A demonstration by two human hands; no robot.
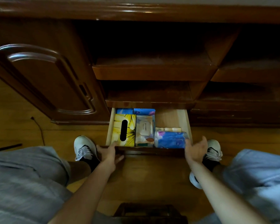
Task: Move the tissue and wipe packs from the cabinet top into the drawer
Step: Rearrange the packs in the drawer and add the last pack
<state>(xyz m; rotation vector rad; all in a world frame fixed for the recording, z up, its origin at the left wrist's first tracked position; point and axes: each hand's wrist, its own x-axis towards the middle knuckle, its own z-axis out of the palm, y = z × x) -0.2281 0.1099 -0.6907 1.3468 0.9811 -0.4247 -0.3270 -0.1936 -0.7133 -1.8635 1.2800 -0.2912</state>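
Several packs already lie in the open pale-wood drawer [183,120]: a yellow flowered tissue box [128,126], a beige wipe pack [144,131] and a blue flowered tissue pack [170,139]. Left hand [109,153] rests flat on the drawer's dark front edge, right hand [196,149] hovers open beside it, neither grip holding anything. Loading looks finished; closing likely calls for an even two-handed push.

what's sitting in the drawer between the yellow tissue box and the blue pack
A pale wipe pack lies between the yellow tissue box and the blue pack, seen in the head view.
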